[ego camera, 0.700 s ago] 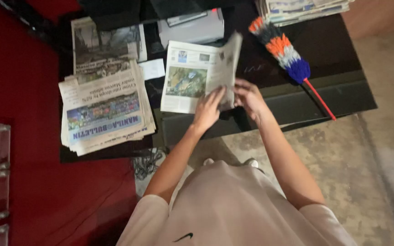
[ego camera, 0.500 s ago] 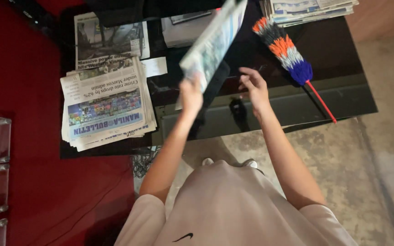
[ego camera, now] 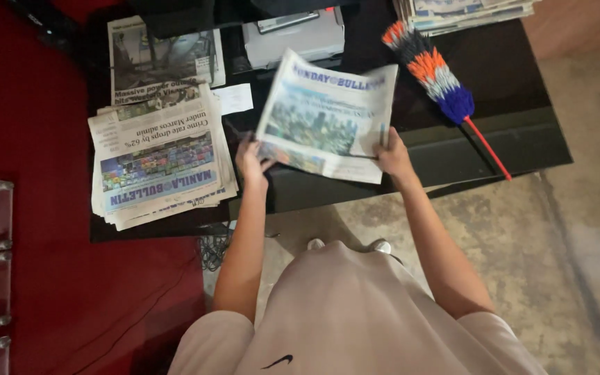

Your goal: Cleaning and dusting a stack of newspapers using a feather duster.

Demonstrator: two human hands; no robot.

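Note:
A folded newspaper (ego camera: 328, 111) with a colour photo on its front lies flat over the middle of the black glass table (ego camera: 515, 125). My left hand (ego camera: 253, 161) grips its near left corner. My right hand (ego camera: 390, 154) holds its near right edge. Both arms reach forward from my body at the bottom of the view.
A stack of newspapers (ego camera: 157, 163) lies at the table's left, another paper (ego camera: 161, 59) behind it. A small white slip (ego camera: 234, 98) lies between. A grey box (ego camera: 293, 38) sits at the back. A multicoloured duster (ego camera: 439, 83) with a red handle lies right. More papers (ego camera: 467, 10) are stacked far right.
The newspaper was held upright and edge-on in my left hand; now it is turned over and laid flat, front page up, with both hands on its near edge.

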